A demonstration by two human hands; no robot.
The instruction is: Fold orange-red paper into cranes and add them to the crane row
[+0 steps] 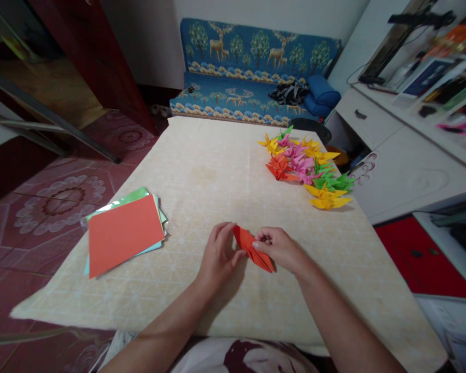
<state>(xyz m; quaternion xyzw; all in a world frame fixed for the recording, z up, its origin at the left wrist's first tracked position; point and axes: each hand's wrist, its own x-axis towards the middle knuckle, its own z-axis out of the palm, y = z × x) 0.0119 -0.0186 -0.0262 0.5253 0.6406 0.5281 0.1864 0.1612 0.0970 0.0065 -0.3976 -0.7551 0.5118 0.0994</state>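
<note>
A folded piece of orange-red origami paper [253, 249] is held between both hands, just above the cloth-covered table. My left hand [219, 255] grips its far left end, fingertips on the upper corner and the thumb lower down. On the right, my right hand [278, 247] pinches the middle of the paper between thumb and curled fingers. The paper is narrow and long, with creased layers toward its near right end. Part of the left edge is hidden by my left fingers.
Left on the table [202, 207] lies a stack of coloured paper [126, 235], an orange-red sheet on top. At the far right sit several folded paper cranes [301, 163] in yellow, pink, red and green. Beyond are a blue patterned sofa [236, 93] and a white cabinet [404, 166].
</note>
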